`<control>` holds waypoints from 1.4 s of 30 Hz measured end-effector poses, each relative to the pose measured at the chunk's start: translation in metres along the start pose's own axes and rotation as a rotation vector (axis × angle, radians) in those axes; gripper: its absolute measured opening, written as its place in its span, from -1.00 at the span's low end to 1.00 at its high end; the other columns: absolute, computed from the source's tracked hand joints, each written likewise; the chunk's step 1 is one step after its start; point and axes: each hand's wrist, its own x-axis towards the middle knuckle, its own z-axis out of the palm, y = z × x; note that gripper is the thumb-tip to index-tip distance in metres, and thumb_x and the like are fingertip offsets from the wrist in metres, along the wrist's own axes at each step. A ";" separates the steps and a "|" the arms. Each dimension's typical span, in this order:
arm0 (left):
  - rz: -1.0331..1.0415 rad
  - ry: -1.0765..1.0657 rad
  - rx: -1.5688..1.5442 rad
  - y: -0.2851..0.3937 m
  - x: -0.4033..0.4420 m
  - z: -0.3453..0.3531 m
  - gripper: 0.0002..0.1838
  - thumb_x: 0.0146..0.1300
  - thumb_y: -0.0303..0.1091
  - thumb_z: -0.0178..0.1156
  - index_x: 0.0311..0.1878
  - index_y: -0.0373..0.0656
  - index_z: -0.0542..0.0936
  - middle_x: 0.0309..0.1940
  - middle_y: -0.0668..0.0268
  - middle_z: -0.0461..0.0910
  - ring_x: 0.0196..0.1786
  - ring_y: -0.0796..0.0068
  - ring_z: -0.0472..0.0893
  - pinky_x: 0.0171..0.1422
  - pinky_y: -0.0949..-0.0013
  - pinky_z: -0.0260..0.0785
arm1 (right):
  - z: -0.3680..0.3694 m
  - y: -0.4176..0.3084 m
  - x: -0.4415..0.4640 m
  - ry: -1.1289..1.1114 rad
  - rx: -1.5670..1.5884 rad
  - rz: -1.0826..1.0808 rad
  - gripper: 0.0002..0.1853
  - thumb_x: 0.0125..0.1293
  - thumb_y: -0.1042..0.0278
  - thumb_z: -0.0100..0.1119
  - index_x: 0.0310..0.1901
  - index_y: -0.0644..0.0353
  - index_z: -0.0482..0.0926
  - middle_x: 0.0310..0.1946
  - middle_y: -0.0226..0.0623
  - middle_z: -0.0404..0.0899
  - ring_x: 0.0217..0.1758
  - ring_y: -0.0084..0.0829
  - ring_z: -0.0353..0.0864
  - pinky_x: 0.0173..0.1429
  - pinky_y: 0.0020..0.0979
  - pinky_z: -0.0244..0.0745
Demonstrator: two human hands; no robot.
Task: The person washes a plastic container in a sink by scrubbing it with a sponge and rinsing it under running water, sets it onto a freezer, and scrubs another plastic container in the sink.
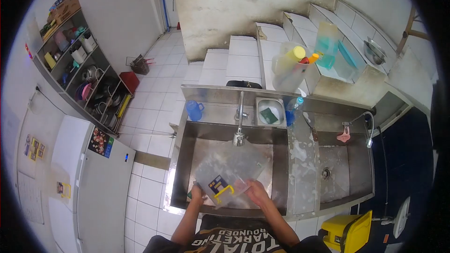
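A translucent plastic storage container [234,161] with a dark label and a yellow clip is tilted over the left sink basin [186,159], under the faucet [239,136]. Whether it is a whole box or only its lid, I cannot tell. My left hand [197,194] is closed at its lower left edge, and a bit of green, perhaps a scouring pad, shows beside the fingers. On the lower right edge, my right hand [256,193] grips the plastic, its fingers partly seen through it.
A steel tub [270,104] with a green scouring pad [269,115], a blue mug [194,111] and a blue bottle [294,111] stand behind the basin. A knife [311,127] lies on the soapy divider. The right basin [335,192] has a hose tap; a yellow bin [347,232] stands below.
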 end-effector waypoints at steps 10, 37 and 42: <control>1.130 -0.186 1.473 0.033 -0.116 0.164 -0.52 0.14 -0.07 0.26 -0.05 -0.28 0.51 -0.11 -0.07 0.59 -0.10 -0.05 0.62 -0.02 0.01 0.46 | 0.018 0.049 -0.007 -0.022 -0.570 -0.033 -0.48 0.36 0.47 0.09 0.33 0.25 0.24 0.13 -0.18 0.49 0.18 -0.34 0.51 0.28 -0.29 0.41; 1.187 -0.247 1.032 0.026 -0.148 0.164 -0.53 0.12 0.01 0.31 -0.11 -0.18 0.48 -0.34 0.09 0.62 -0.39 -0.05 0.63 -0.18 0.03 0.47 | 0.013 -0.003 -0.011 0.133 -1.077 -0.252 -0.65 0.38 0.30 0.12 0.09 0.34 0.46 -0.03 -0.12 0.66 0.02 -0.23 0.67 0.07 -0.25 0.55; 1.138 -0.107 1.406 0.003 -0.148 0.185 -0.45 0.06 -0.08 0.36 -0.06 -0.25 0.38 -0.34 -0.05 0.58 -0.26 -0.14 0.62 -0.21 0.04 0.45 | -0.009 0.028 -0.034 0.113 -1.292 -0.166 -0.43 0.19 0.35 0.34 0.21 0.33 0.41 0.06 -0.13 0.56 0.14 -0.25 0.53 0.23 -0.26 0.38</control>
